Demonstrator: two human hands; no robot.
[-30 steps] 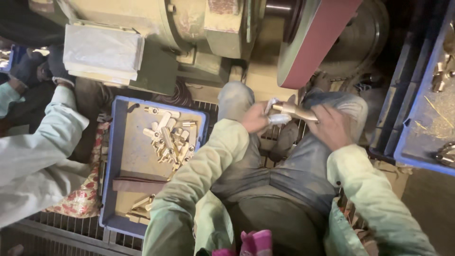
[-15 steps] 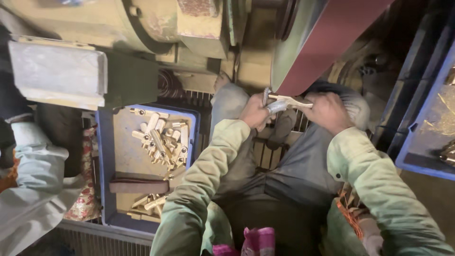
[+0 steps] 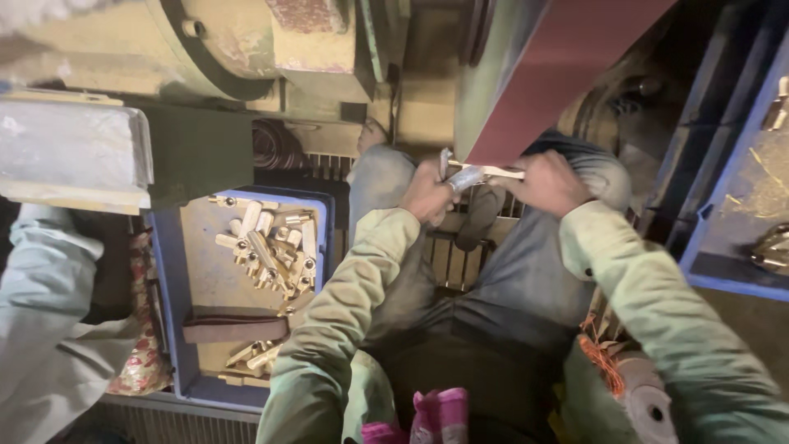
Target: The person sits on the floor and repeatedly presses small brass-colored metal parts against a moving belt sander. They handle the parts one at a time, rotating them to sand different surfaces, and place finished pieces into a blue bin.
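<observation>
A long brass metal part (image 3: pixel 477 174) is held by both my hands, lying crosswise under the dark red sanding belt (image 3: pixel 551 74). My left hand (image 3: pixel 427 193) grips its left end. My right hand (image 3: pixel 546 182) grips its right end. The part's top touches or nearly touches the belt's lower edge. Both arms wear pale green sleeves, and my knees in grey trousers lie below the hands.
A blue crate (image 3: pixel 168 304) at the left holds several brass parts (image 3: pixel 271 251) and a brown strip. Another person's sleeve (image 3: pixel 49 329) is at the far left. A blue tray (image 3: pixel 740 214) with metal pieces stands right. The machine body (image 3: pixel 205 49) fills the top.
The view has shifted closer and lower. My hands have raised the brass part up towards the belt's lower edge. The other person's arm has slid further left.
</observation>
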